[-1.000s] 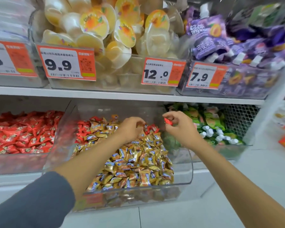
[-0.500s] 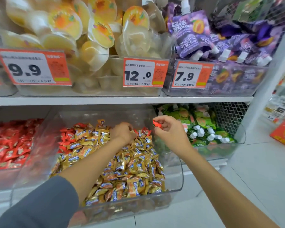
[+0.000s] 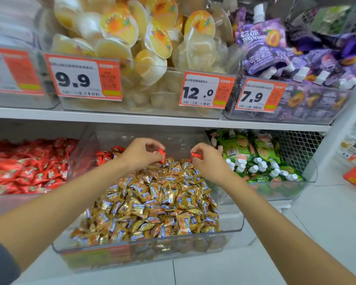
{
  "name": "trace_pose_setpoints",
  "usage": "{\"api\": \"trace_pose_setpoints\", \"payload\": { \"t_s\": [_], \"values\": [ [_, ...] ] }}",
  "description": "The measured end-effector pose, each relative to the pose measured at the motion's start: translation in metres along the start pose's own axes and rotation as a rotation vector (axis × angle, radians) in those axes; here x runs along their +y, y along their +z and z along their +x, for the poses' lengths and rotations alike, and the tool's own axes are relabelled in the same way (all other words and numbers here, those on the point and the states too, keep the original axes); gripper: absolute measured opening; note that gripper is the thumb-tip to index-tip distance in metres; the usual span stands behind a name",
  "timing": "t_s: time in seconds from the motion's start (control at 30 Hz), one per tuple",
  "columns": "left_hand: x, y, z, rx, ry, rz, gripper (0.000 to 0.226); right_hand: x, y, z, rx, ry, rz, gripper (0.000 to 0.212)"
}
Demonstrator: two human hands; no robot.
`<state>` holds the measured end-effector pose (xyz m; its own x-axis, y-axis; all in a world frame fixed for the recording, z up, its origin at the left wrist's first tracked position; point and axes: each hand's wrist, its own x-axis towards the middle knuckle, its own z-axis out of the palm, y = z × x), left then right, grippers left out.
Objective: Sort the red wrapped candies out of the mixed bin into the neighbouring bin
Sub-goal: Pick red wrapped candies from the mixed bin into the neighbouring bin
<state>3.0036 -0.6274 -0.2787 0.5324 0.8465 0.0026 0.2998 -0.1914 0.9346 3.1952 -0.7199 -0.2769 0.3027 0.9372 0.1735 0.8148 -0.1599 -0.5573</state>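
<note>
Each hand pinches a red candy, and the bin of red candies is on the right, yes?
No, the head view shows the bin of red candies left of the mixed bin. Left hand and right hand do each pinch a red candy.

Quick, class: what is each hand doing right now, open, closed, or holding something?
Left hand: pinches a red wrapped candy.
Right hand: pinches a second red candy.

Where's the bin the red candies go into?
Head view, lower row, far left: the red-candy bin sits immediately left of the mixed bin, below the 9.9 price tag.
</note>
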Motion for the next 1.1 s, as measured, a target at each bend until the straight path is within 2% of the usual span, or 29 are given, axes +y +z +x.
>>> {"api": "trace_pose_setpoints", "payload": {
  "t_s": [0.17, 0.27, 0.47, 0.53, 0.6, 0.73, 0.93, 1.1],
  "values": [
    [-0.017, -0.032, -0.012, 0.070, -0.027, 0.047, 0.017, 0.014, 0.045, 0.021, -0.078, 0.218, -0.037, 0.021],
    [-0.021, -0.040, -0.016, 0.075, -0.047, 0.044, 0.017, 0.023, 0.058, 0.021, -0.020, 0.276, 0.033, 0.022],
    [-0.019, -0.041, -0.016, 0.035, -0.074, 0.040, 0.016, 0.025, 0.054, 0.016, 0.077, 0.269, 0.239, 0.018],
    [-0.019, -0.042, -0.016, 0.047, -0.085, 0.037, 0.016, 0.024, 0.056, 0.017, 0.025, 0.272, 0.242, 0.015],
    [-0.021, -0.044, -0.016, 0.063, -0.093, 0.045, 0.015, 0.021, 0.059, 0.017, -0.033, 0.261, 0.229, 0.024],
    [-0.023, -0.046, -0.017, 0.076, -0.078, 0.043, 0.016, 0.009, 0.050, 0.011, -0.032, 0.209, 0.349, 0.037],
    [-0.020, -0.045, -0.027, 0.049, -0.039, 0.067, 0.022, -0.018, 0.033, -0.009, -0.138, 0.116, 0.409, 0.010],
    [-0.014, -0.048, -0.066, 0.014, 0.022, 0.104, 0.028, -0.046, 0.027, -0.022, -0.194, 0.043, 0.447, 0.009]
  ]
}}
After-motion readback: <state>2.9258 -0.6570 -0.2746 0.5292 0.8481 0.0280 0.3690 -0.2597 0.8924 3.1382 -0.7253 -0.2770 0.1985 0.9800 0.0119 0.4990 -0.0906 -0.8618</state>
